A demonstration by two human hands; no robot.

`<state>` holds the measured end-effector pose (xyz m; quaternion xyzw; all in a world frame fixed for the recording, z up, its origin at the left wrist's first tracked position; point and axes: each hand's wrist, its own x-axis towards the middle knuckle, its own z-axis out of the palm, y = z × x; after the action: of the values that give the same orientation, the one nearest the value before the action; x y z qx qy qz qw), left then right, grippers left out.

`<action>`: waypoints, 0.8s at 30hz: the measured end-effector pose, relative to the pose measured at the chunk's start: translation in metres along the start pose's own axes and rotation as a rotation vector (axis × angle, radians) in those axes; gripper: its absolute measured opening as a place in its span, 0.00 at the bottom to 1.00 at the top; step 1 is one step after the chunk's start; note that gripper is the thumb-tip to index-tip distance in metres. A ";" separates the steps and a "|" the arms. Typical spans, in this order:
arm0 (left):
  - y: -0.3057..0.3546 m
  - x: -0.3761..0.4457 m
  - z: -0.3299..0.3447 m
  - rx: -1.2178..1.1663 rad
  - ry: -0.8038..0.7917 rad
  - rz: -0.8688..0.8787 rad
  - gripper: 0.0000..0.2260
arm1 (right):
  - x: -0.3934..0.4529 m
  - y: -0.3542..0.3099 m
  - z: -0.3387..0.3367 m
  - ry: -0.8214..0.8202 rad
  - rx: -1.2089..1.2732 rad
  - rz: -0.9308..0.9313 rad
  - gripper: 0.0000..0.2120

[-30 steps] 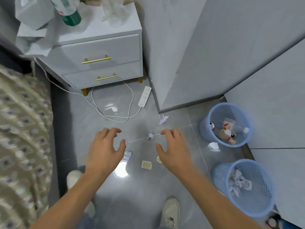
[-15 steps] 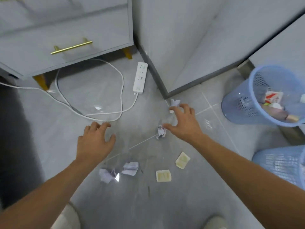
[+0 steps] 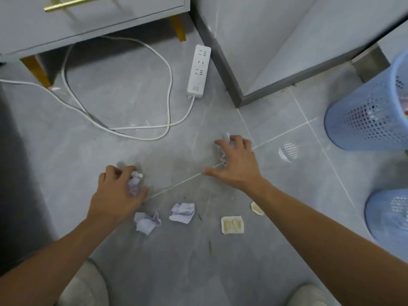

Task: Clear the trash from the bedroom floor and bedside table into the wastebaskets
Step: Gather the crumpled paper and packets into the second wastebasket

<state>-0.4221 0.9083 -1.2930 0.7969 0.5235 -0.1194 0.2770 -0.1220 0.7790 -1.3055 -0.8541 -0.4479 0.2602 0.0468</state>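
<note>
Hands both down on the floor point(image 3: 287, 191), left hand point(image 3: 117, 193) curled round one paper wad point(image 3: 134, 182), right hand point(image 3: 234, 162) clawing another wad point(image 3: 225, 151), two more wads and two wrappers near, so lift and carry right to the baskets point(image 3: 362, 120).

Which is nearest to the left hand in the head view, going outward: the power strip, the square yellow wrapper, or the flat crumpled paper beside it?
From the left hand:
1. Flat crumpled paper, just right of it.
2. Square yellow wrapper, farther right.
3. Power strip, up by the wall.

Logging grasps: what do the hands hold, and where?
Left hand grips a paper wad around its body; right hand likewise grips another wad.
</note>
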 end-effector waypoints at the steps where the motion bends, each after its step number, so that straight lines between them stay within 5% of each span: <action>1: -0.001 -0.001 0.002 0.001 -0.011 0.024 0.24 | -0.012 -0.002 0.007 -0.005 -0.031 -0.014 0.39; 6: -0.010 -0.003 0.018 0.015 -0.008 0.079 0.16 | -0.042 -0.001 0.038 0.061 -0.083 -0.117 0.19; 14: 0.000 -0.020 0.011 -0.076 0.006 0.140 0.12 | -0.058 0.018 0.029 0.161 0.020 -0.140 0.06; 18: 0.074 -0.054 -0.019 -0.185 0.014 0.260 0.12 | -0.098 0.019 -0.025 0.271 0.149 -0.058 0.07; 24: 0.278 -0.128 -0.062 -0.293 -0.035 0.469 0.09 | -0.197 0.052 -0.149 0.522 0.433 0.189 0.08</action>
<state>-0.2320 0.7626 -1.0928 0.8457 0.3314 0.0112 0.4181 -0.1024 0.6150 -1.1147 -0.8998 -0.2741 0.1250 0.3155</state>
